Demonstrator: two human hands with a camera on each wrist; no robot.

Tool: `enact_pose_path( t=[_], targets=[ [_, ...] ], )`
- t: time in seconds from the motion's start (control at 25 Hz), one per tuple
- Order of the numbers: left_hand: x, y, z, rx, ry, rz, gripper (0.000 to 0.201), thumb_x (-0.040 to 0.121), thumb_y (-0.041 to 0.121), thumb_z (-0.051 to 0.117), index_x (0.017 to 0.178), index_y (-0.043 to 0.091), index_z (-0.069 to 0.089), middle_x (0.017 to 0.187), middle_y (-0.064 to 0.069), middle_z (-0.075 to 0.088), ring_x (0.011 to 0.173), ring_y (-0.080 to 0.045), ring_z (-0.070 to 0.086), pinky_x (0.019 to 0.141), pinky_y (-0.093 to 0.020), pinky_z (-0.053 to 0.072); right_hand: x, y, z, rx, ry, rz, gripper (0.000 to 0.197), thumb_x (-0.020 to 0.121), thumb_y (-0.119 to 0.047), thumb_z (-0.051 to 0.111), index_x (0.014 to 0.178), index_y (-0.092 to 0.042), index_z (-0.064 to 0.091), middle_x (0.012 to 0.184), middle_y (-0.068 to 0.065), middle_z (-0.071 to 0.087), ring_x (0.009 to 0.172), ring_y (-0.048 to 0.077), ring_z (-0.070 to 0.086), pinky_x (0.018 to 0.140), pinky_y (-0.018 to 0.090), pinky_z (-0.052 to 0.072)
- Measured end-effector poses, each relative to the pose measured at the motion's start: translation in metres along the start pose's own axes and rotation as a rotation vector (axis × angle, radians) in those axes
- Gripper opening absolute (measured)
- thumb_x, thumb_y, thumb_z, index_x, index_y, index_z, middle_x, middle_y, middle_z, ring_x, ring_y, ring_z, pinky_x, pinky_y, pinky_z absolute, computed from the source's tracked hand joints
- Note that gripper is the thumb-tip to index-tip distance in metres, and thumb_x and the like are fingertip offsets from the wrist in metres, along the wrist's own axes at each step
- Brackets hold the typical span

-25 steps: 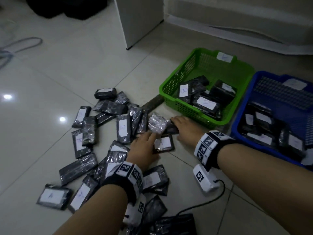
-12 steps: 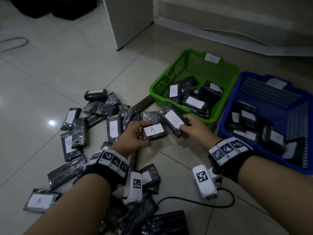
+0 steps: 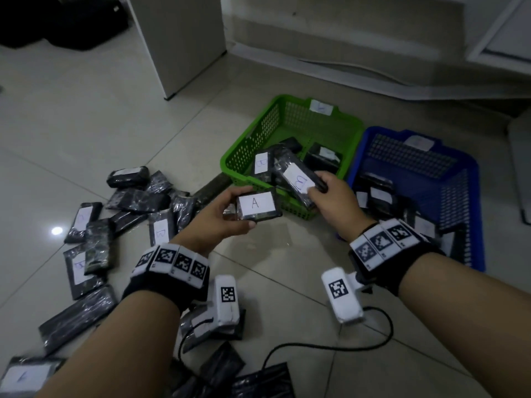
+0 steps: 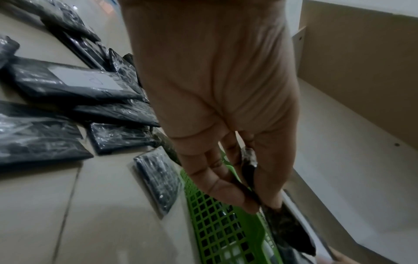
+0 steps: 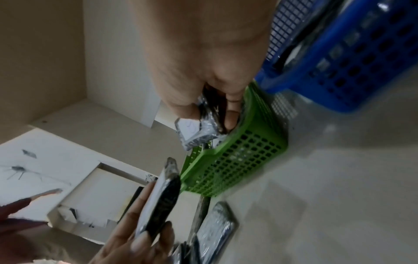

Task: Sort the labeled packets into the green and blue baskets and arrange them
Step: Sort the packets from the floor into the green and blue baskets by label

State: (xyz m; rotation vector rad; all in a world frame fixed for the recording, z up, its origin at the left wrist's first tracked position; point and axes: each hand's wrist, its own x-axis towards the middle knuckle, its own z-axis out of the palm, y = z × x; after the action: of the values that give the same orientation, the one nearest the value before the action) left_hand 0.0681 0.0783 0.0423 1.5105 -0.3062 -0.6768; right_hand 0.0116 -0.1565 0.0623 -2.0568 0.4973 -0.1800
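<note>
My left hand (image 3: 230,214) grips a black packet labelled A (image 3: 257,205), label up, just in front of the green basket (image 3: 247,150). My right hand (image 3: 330,196) pinches a black packet labelled B (image 3: 297,179) over the green basket's near rim. In the right wrist view the B packet (image 5: 196,130) sits between thumb and fingers beside the green basket (image 5: 237,160); the A packet (image 5: 160,205) shows edge-on below. The blue basket (image 3: 459,196) stands to the right, holding several packets. The left wrist view shows the A packet (image 4: 248,166) only as a thin edge between the fingers.
Many black packets (image 3: 135,196) lie scattered on the tiled floor at the left and near my forearms. A white cabinet (image 3: 178,38) stands behind the pile. A black cable (image 3: 316,346) runs across the floor below my right wrist. A low ledge lies behind the baskets.
Both hands lifted a packet each off the floor and raised them toward the green basket, labels turned up. The right hand's B packet now hangs over the basket's near rim.
</note>
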Motion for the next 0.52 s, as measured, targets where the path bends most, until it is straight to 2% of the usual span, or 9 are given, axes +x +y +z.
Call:
enact_pose_path(
  t=[0.08,0.16,0.24,0.32,0.4,0.48,0.52],
  targets=[
    [0.005,0.003,0.008,-0.03,0.014,0.014,0.064,0.075,-0.014,0.066,0.128,0.02,0.051,0.116,-0.001,0.061,0.089,-0.014,0.064,0.072,-0.025,0.055,0.019,0.0,-0.006,-0.273,-0.03,-0.038,0.029,0.091,-0.012,0.056,0.121,-0.014,0.054,0.109,0.008,0.062,0.094,0.024,0.059,0.075,0.03,0.048],
    [0.009,0.003,0.015,-0.06,0.059,0.024,0.062,0.074,-0.017,0.066,0.123,0.019,0.05,0.109,0.0,0.062,0.087,-0.013,0.065,0.071,-0.024,0.056,0.035,0.005,-0.005,-0.384,-0.047,-0.035,0.031,0.09,-0.009,0.059,0.119,-0.016,0.053,0.117,0.012,0.058,0.101,0.029,0.058,0.081,0.033,0.049],
    [0.013,0.004,0.024,-0.088,0.099,0.042,0.061,0.072,-0.019,0.066,0.119,0.017,0.05,0.108,-0.002,0.061,0.091,-0.017,0.065,0.073,-0.024,0.056,0.044,0.014,-0.004,-0.446,-0.039,-0.033,0.034,0.087,-0.009,0.063,0.119,-0.016,0.057,0.122,0.014,0.049,0.109,0.03,0.052,0.09,0.029,0.042],
    [0.018,0.006,0.032,-0.094,0.125,0.054,0.061,0.071,-0.018,0.067,0.119,0.015,0.049,0.111,-0.005,0.061,0.096,-0.021,0.063,0.076,-0.025,0.056,0.044,0.022,-0.008,-0.416,-0.022,-0.061,0.035,0.085,-0.011,0.066,0.12,-0.015,0.062,0.114,0.01,0.045,0.112,0.029,0.047,0.089,0.02,0.033],
    [0.026,0.009,0.044,-0.067,0.109,0.054,0.062,0.071,-0.015,0.069,0.12,0.017,0.049,0.114,-0.012,0.06,0.099,-0.024,0.063,0.079,-0.029,0.056,0.032,0.031,-0.019,-0.331,0.068,-0.097,0.03,0.087,-0.01,0.064,0.116,-0.014,0.066,0.104,0.005,0.042,0.106,0.026,0.048,0.081,0.01,0.027],
    [0.035,0.011,0.061,0.017,0.051,0.052,0.062,0.072,-0.008,0.074,0.119,0.027,0.052,0.114,-0.019,0.059,0.103,-0.03,0.063,0.089,-0.039,0.054,0.012,0.046,-0.036,-0.267,0.21,-0.088,0.023,0.088,-0.006,0.059,0.108,-0.012,0.069,0.101,0.006,0.048,0.098,0.023,0.052,0.08,0.01,0.029],
    [0.04,0.011,0.072,0.072,0.023,0.057,0.062,0.071,-0.003,0.076,0.118,0.031,0.053,0.112,-0.02,0.058,0.103,-0.032,0.062,0.091,-0.042,0.053,-0.002,0.054,-0.046,-0.277,0.273,-0.079,0.021,0.087,-0.005,0.058,0.102,-0.012,0.07,0.101,0.007,0.051,0.096,0.023,0.053,0.081,0.014,0.034]
  ],
)
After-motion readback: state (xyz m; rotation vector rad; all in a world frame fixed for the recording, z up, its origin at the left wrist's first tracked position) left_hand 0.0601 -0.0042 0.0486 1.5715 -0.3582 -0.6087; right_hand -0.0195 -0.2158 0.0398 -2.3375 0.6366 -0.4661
